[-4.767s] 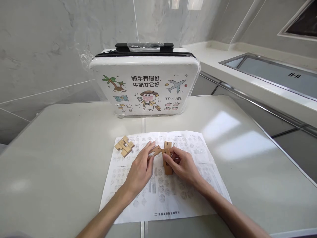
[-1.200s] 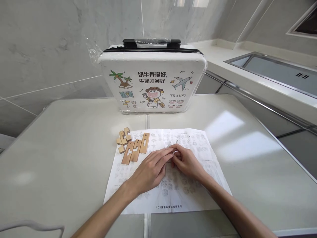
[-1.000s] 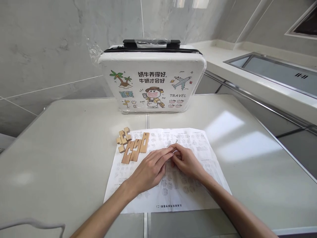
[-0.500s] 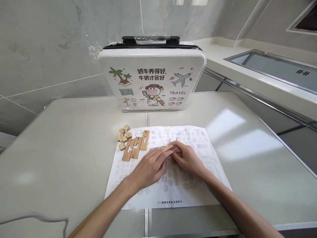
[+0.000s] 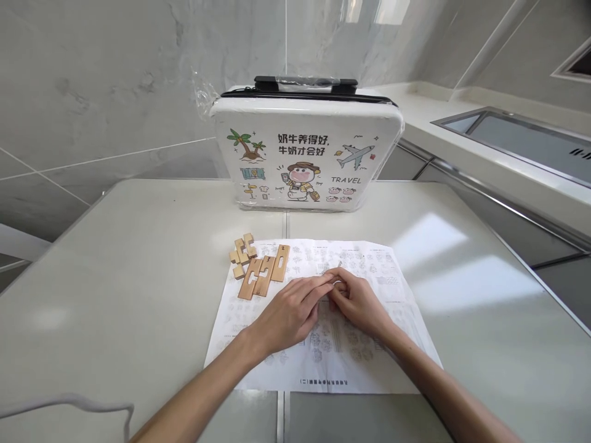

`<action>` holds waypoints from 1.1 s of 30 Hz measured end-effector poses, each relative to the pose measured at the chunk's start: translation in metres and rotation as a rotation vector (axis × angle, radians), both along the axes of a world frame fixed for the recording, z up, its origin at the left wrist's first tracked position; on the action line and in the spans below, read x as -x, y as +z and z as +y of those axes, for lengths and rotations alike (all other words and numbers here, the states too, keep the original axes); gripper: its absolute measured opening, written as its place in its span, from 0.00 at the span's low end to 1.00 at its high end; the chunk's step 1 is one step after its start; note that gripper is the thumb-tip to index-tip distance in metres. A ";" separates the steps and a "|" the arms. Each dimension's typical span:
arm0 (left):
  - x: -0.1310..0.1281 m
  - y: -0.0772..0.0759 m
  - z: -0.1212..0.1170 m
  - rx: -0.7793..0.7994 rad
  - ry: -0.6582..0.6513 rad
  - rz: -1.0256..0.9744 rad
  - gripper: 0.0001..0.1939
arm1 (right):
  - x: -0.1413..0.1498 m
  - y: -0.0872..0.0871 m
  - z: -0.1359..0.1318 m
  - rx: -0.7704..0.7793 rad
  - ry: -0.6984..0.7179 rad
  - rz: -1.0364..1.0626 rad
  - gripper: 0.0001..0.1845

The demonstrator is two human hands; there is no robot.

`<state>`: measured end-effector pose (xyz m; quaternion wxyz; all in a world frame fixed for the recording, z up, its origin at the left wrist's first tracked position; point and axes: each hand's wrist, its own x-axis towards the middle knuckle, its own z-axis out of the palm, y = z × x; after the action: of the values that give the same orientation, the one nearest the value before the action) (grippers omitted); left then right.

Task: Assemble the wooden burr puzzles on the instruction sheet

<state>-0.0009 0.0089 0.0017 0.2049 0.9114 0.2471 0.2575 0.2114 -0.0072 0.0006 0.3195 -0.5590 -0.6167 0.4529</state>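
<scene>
My left hand (image 5: 290, 312) and my right hand (image 5: 359, 303) meet fingertip to fingertip over the printed paper sheet (image 5: 323, 363). Both are closed in a pinch on a small thin metal piece (image 5: 338, 267), of which only a grey tip shows beyond the fingers. Left of my hands, three notched wooden bars (image 5: 264, 277) lie side by side on the sheet's corner. A cluster of joined wooden blocks (image 5: 243, 253) sits just behind them on the table.
A white cartoon-printed suitcase (image 5: 307, 154) in plastic wrap stands at the back of the grey table (image 5: 115, 295). A counter with a sunken steel sink (image 5: 530, 138) runs along the right. A thin white cable (image 5: 69, 403) lies at the front left.
Earlier my hands held numbered wooden bars; those now lie at the left by the block cluster. In the last second my hands have stayed pinched together in the same spot.
</scene>
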 end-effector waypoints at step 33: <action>0.000 -0.002 -0.001 -0.022 0.007 -0.005 0.34 | 0.001 -0.003 0.000 0.019 -0.008 0.023 0.07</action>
<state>-0.0009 0.0080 0.0000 0.1948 0.9121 0.2468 0.2632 0.2102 -0.0073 -0.0028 0.3232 -0.5592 -0.6064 0.4638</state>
